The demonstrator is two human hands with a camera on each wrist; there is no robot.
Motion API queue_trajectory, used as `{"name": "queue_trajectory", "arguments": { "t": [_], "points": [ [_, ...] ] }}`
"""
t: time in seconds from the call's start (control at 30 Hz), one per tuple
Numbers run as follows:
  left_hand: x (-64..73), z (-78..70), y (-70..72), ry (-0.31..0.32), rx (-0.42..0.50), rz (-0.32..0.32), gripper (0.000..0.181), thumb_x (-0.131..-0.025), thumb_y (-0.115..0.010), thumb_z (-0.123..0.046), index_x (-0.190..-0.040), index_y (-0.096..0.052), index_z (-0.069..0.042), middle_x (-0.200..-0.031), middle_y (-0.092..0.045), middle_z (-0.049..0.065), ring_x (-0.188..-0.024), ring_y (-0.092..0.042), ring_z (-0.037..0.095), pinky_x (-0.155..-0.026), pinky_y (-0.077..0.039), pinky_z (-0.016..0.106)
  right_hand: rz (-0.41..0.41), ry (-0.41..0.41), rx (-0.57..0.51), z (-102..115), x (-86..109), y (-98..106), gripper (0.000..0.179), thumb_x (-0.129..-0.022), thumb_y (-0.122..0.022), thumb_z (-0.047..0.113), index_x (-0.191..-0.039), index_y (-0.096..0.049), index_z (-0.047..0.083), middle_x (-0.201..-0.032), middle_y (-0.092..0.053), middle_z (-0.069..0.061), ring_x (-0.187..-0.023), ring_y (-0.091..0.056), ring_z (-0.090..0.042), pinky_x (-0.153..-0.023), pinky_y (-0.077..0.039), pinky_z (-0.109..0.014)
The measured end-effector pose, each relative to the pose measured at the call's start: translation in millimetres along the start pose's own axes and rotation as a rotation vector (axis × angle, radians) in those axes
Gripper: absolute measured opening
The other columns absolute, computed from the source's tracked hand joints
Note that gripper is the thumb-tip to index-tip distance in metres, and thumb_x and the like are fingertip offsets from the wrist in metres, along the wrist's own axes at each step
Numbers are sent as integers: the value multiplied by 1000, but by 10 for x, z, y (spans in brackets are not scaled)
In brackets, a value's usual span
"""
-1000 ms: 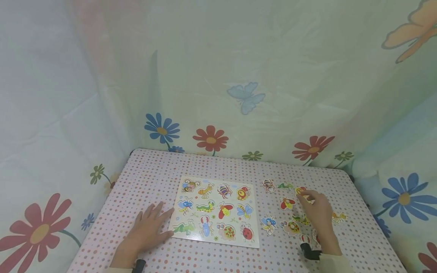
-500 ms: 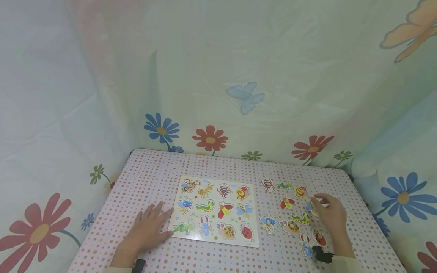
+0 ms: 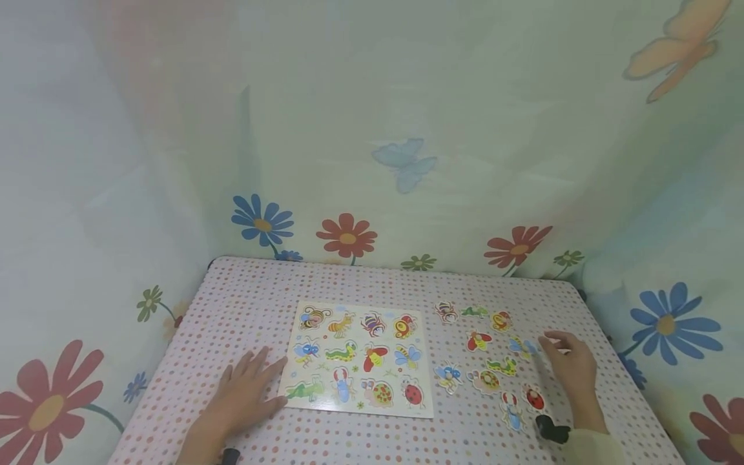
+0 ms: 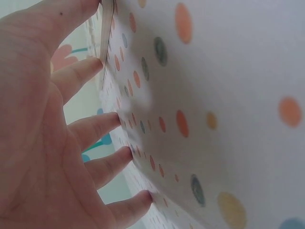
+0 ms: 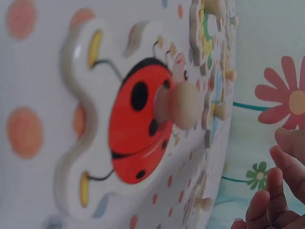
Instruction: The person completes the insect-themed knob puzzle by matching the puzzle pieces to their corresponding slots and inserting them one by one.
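Right hand [image 3: 569, 369]: fingers loosely bent, empty, raised beside the blue-winged piece [image 3: 522, 347]. Left hand [image 3: 243, 391]: fingers spread, fingertips on the table [image 3: 349, 445] at the board's [image 3: 427, 403] left edge. Ladybird [image 5: 138, 129]: on the table, right of the board.

Behind the right hand [image 3: 575, 369] shows a plain cream fabric sleeve [image 3: 591, 447] with a stubby, bent black fitting [image 3: 552, 429]; the left hand [image 3: 243, 392] has a small dark wrist piece [image 3: 230, 456].
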State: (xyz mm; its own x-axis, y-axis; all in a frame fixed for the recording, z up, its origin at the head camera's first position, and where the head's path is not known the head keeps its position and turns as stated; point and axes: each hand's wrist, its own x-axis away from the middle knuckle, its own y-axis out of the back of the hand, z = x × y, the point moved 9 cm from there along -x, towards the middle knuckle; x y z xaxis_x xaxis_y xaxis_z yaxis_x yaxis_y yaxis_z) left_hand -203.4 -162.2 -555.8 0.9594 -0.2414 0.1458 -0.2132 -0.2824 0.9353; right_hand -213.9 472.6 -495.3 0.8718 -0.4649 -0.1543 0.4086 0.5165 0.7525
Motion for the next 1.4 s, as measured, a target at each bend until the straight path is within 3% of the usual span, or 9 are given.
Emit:
{"name": "queue_trajectory", "arguments": {
  "t": [0.1, 0.5, 0.7, 0.83, 0.97, 1.1, 1.4],
  "points": [
    [28, -2, 15, 1, 11, -3, 74, -87, -68, -57, -151, -47, -26, -161, -28, 16, -146, -19, 47, -111, -10, 73, -20, -119, 45, -139, -33, -83, 37, -101, -59, 24, -125, -59, -4, -113, -56, -27, -96, -51, -38, -68, -41, -45],
    [44, -13, 32, -18, 2, -3, 76, -87, -68, -58, -152, -46, -25, -162, -26, 17, -146, -17, 48, -110, -9, 75, 8, -288, -5, -458, 9, -25, 46, -100, -59, 31, -130, -56, -4, -111, -55, -25, -93, -52, -36, -58, -40, -32],
    [87, -27, 88, -35, 8, -31, 75, -87, -69, -57, -151, -48, -24, -160, -29, 18, -144, -20, 49, -109, -12, 75, 21, -340, 0, -546, -4, -77, 46, -99, -60, 28, -131, -55, -5, -117, -55, -28, -98, -53, -40, -58, -42, -33],
    [93, -40, 92, -32, 3, -25, 74, -87, -68, -58, -151, -47, -25, -160, -29, 17, -144, -21, 49, -110, -12, 75, 24, -381, 15, -659, -23, -117, 46, -100, -60, 28, -133, -54, -4, -126, -51, -30, -109, -50, -44, -73, -48, -49],
    [97, -48, 101, -29, 7, -25, 74, -87, -68, -57, -151, -48, -25, -160, -29, 17, -144, -21, 49, -110, -12, 75, 20, -389, 11, -733, -43, -136, 47, -99, -60, 30, -133, -54, -3, -131, -48, -31, -116, -46, -47, -89, -44, -62],
    [103, -58, 118, -32, 12, -30, 74, -87, -70, -55, -150, -48, -24, -160, -30, 18, -144, -21, 49, -110, -12, 75, 17, -395, 4, -774, -44, -140, 47, -98, -61, 29, -132, -55, -3, -130, -50, -30, -116, -48, -46, -87, -45, -60],
    [106, -57, 117, -35, 11, -25, 74, -88, -69, -55, -150, -48, -23, -160, -30, 18, -144, -21, 49, -110, -12, 74, 3, -404, -13, -771, -18, -106, 45, -98, -59, 24, -134, -53, -3, -122, -51, -28, -104, -51, -41, -69, -46, -44]
  ]
}}
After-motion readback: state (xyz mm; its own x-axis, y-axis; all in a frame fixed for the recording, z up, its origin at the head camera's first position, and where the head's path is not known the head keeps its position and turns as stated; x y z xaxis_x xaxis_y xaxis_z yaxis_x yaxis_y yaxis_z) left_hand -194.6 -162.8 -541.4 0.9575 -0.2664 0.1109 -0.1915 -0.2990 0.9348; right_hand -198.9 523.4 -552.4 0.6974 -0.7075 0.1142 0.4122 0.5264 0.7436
